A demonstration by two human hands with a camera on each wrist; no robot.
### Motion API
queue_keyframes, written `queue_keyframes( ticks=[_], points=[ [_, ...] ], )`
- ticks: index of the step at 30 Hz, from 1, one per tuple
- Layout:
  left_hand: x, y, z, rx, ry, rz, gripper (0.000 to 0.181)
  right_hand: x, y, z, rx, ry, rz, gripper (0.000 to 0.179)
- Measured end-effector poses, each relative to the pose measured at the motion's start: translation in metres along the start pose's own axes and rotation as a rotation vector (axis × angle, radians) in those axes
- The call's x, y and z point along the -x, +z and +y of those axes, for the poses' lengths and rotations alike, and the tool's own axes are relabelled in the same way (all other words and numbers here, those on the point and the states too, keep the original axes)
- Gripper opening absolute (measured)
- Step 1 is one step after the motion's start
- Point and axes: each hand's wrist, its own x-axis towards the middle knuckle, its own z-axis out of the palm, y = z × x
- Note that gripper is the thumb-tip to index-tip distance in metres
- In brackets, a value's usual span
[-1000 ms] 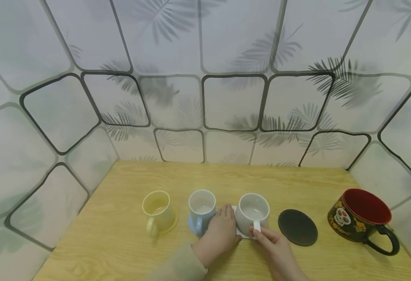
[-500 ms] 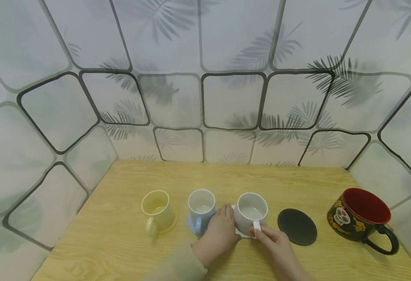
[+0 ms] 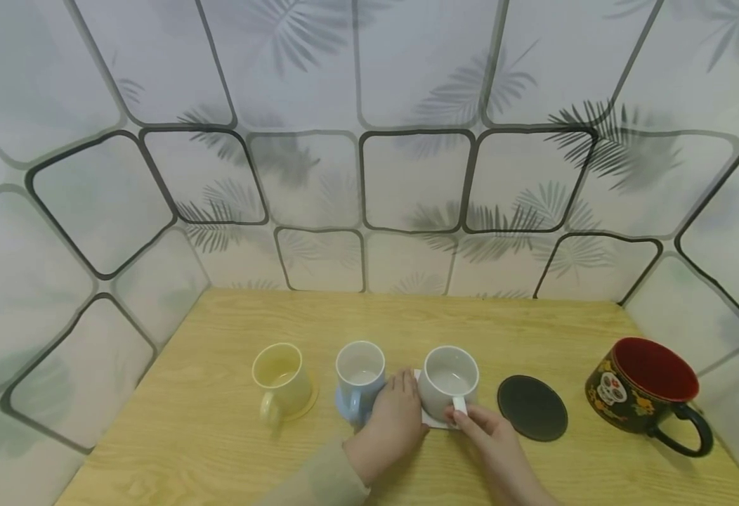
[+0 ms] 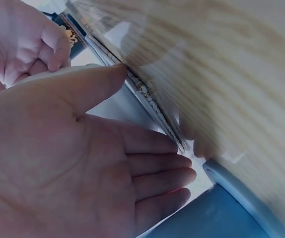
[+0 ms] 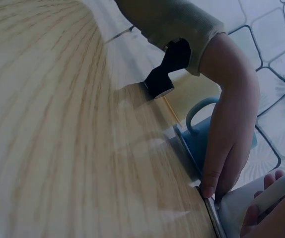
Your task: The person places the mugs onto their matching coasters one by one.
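Observation:
My right hand (image 3: pixel 494 443) pinches the handle of a white mug (image 3: pixel 435 399) between thumb and fingers. The mug stands upright on a white square coaster (image 3: pixel 431 422). My left hand (image 3: pixel 393 422) lies along the coaster's left side, its fingers straight and pointing away from me. In the left wrist view the thumb and fingertips are right at the coaster's edge (image 4: pixel 155 106). Close on the other side of that hand stands a white-and-blue mug (image 3: pixel 357 392) on a blue round coaster (image 3: pixel 342 405); the hand hides part of both.
At the left, a yellow mug (image 3: pixel 290 399) stands on a yellow coaster (image 3: pixel 313 402). A black round coaster (image 3: pixel 532 407) lies on the wooden table (image 3: pixel 230 450) right of the white mug. Farther right stands a large black skull-patterned mug (image 3: pixel 622 407), red inside. Patterned walls (image 3: pixel 407 267) enclose the table.

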Motion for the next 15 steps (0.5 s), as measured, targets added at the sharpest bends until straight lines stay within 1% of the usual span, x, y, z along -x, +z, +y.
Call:
queue_keyframes(
  ticks=[3, 5, 8, 10, 11, 15],
  points=[
    [0.002, 0.001, 0.0, -0.049, 0.019, 0.007, 0.083, 0.0, 0.002, -0.003, -0.004, 0.004, 0.004, 0.031],
    [0.003, 0.001, 0.0, -0.06, 0.027, 0.003, 0.085, 0.0, 0.003, -0.004, -0.005, 0.009, 0.004, 0.031],
    [0.007, 0.0, -0.002, -0.069, 0.058, -0.002, 0.086, 0.001, 0.004, -0.005, -0.002, 0.014, -0.003, 0.03],
    [0.011, -0.002, -0.003, -0.066, 0.081, 0.01, 0.085, 0.001, 0.004, -0.006, 0.005, 0.016, -0.011, 0.029],
    [0.013, -0.002, -0.004, -0.082, 0.098, 0.017, 0.084, 0.001, 0.004, -0.006, 0.012, 0.013, -0.016, 0.029],
    [0.02, -0.002, -0.009, -0.127, 0.15, 0.084, 0.077, 0.002, 0.001, -0.007, 0.065, -0.02, -0.05, 0.029]
  ],
)
